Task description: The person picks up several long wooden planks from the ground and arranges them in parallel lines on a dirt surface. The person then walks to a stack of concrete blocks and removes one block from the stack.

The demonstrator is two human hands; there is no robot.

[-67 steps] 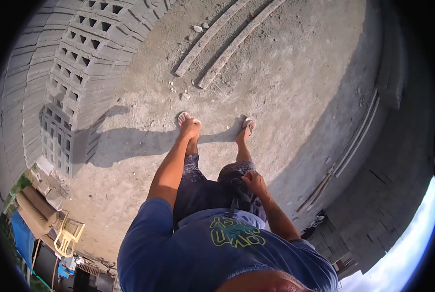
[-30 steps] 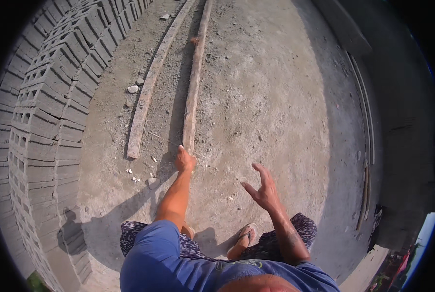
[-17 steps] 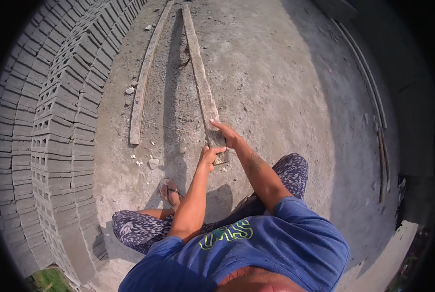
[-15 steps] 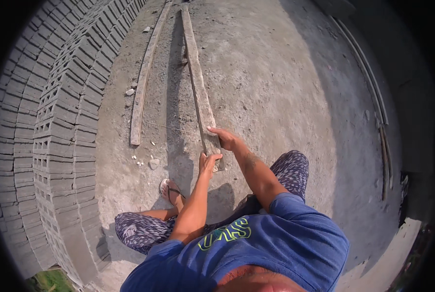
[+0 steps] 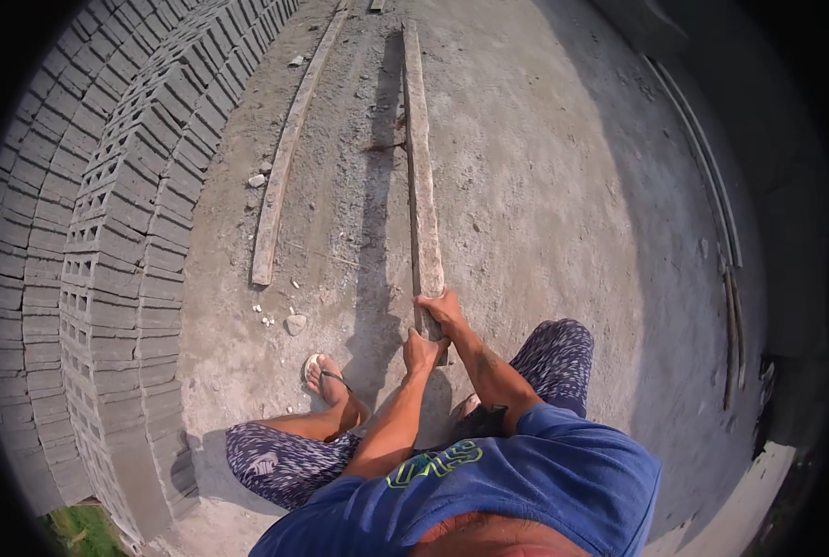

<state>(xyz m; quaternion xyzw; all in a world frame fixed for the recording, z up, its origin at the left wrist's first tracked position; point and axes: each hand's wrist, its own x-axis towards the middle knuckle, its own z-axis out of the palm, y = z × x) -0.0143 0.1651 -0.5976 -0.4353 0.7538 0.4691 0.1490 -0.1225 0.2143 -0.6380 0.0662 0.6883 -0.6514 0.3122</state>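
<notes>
On dusty ground, both hands [image 5: 433, 330] gripping plank [image 5: 421, 176]

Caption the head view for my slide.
Both hands, left and right, grip a plank's near end beside stacked blocks.

Both hands are gripping the near end of a long plank [image 5: 421, 186]; the right hand [image 5: 440, 309] is closing over its top edge, and the left hand [image 5: 421, 353] is clasping the end just below, at six o'clock from the right; the plank is running away toward twelve o'clock across the dusty ground [image 5: 563, 204]; a second plank [image 5: 289, 148] is lying flat at ten o'clock, well apart; a small stone [image 5: 295, 324] is sitting at nine o'clock from the hands, near a sandalled foot [image 5: 326, 376]; rows of grey blocks [image 5: 108, 232] are filling the left side; thin rods [image 5: 725, 251] are lying at three o'clock.
</notes>
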